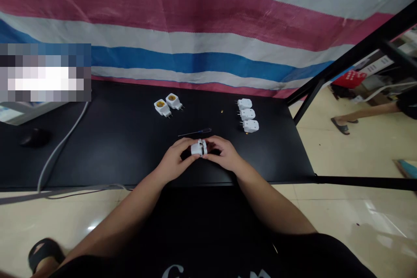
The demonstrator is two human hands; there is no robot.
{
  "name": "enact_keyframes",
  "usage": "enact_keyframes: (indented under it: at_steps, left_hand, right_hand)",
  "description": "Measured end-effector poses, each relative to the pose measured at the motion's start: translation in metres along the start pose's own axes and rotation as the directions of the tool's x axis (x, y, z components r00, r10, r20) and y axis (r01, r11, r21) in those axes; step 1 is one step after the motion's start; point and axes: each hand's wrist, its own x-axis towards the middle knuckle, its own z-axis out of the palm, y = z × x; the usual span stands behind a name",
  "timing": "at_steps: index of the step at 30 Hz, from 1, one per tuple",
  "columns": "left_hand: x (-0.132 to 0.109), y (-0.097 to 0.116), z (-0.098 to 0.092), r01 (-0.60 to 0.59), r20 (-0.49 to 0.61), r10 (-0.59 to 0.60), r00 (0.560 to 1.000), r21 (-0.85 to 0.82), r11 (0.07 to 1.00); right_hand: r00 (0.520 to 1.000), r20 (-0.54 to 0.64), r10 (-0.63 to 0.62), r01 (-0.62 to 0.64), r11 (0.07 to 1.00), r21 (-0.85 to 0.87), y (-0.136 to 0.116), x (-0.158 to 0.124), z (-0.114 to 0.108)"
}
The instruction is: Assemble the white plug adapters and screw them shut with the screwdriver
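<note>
Both my hands meet over the front middle of the black table. My left hand and my right hand pinch a small white plug adapter between their fingertips; it looks split into two halves. Just beyond my fingers lies a thin dark screwdriver. Two white adapters with yellow-brass openings lie further back on the left. A column of three closed white adapters sits at the back right.
A tiny brass piece lies between the two groups. A dark mouse and a grey cable are on the left. A striped tarp hangs behind the table. Another person's leg with a sandal shows at right.
</note>
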Motion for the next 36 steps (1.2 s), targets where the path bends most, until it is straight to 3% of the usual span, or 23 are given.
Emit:
enact_keyframes:
  at_steps: [10, 17, 22, 31, 36]
  left_hand:
    - [0.003, 0.002, 0.001, -0.086, -0.006, 0.086, 0.996, -0.038, 0.996]
    - [0.003, 0.002, 0.001, -0.057, -0.008, 0.057, 0.998, -0.034, 0.998]
    - [0.004, 0.003, 0.001, -0.036, -0.020, 0.036, 0.999, 0.001, 0.999]
    - [0.004, 0.010, 0.005, -0.002, -0.064, 0.005, 0.998, 0.042, 0.999]
    - [0.002, 0.011, 0.009, 0.049, -0.125, -0.044, 0.991, 0.040, 0.998]
  right_hand:
    - [0.997, -0.044, -0.066, 0.065, 0.998, -0.018, -0.003, -0.002, 0.004]
    - [1.000, -0.027, -0.010, 0.010, 1.000, -0.017, -0.003, -0.003, 0.004]
    - [0.994, -0.106, 0.007, -0.018, 0.995, -0.103, -0.002, -0.004, 0.006]
    - [0.985, -0.164, -0.048, 0.031, 0.994, -0.107, -0.005, -0.006, 0.008]
    - [0.973, -0.210, -0.094, 0.054, 0.980, -0.191, -0.005, -0.004, 0.008]
